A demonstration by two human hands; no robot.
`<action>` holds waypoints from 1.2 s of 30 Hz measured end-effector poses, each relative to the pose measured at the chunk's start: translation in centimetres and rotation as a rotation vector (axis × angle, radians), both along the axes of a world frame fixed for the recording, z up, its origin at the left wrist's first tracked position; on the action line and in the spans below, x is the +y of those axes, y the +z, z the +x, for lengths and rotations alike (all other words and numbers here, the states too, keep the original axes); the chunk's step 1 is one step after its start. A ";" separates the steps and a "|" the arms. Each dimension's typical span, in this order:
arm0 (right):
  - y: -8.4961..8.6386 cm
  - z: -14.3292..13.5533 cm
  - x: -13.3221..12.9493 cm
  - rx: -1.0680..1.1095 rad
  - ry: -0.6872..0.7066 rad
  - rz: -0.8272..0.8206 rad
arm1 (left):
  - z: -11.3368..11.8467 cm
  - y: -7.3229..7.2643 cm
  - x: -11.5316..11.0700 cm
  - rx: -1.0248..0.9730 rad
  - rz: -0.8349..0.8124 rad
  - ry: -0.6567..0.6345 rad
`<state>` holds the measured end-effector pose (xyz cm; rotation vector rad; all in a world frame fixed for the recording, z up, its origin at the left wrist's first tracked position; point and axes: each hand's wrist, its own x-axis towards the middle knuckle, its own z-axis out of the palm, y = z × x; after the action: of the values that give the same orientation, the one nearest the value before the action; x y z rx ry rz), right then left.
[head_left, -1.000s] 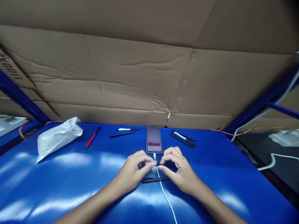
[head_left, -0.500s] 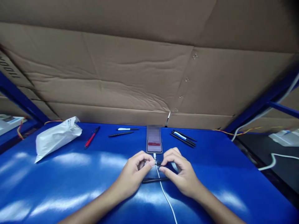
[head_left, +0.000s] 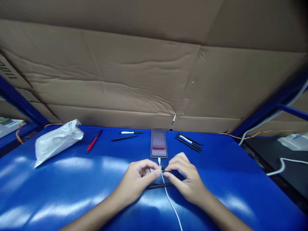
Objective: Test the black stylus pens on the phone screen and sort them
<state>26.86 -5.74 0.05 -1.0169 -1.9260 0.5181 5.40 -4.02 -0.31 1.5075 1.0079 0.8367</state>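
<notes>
My left hand (head_left: 141, 178) and my right hand (head_left: 186, 176) meet fingertip to fingertip over a white cable (head_left: 170, 202), just below a phone (head_left: 159, 150). The right thumb and index finger pinch a small dark piece (head_left: 163, 168). My left thumb and index finger are pressed together beside it; what they hold is too small and covered to make out. Under both hands a black pen (head_left: 157, 186) lies crosswise on the blue tabletop (head_left: 96, 192), its ends partly hidden.
A white plastic bag (head_left: 57, 141) and a red pen (head_left: 94, 141) lie at the left. Black and white pens (head_left: 127, 132) rest left of the phone, with several more (head_left: 189, 142) on its right. A cardboard wall (head_left: 134, 73) stands behind the table.
My left hand has shifted slightly, and its fingers look a little lower and closer to the right fingertips. The right hand has barely moved.
</notes>
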 end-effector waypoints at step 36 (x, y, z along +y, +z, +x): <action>-0.4 1.7 1.2 -0.609 -0.131 -0.067 | -2.9 -0.1 2.2 0.748 0.607 -0.085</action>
<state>28.52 -4.56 -0.32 -1.4549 -2.3526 0.2063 2.48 -1.78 -0.46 2.4736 1.2649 0.5304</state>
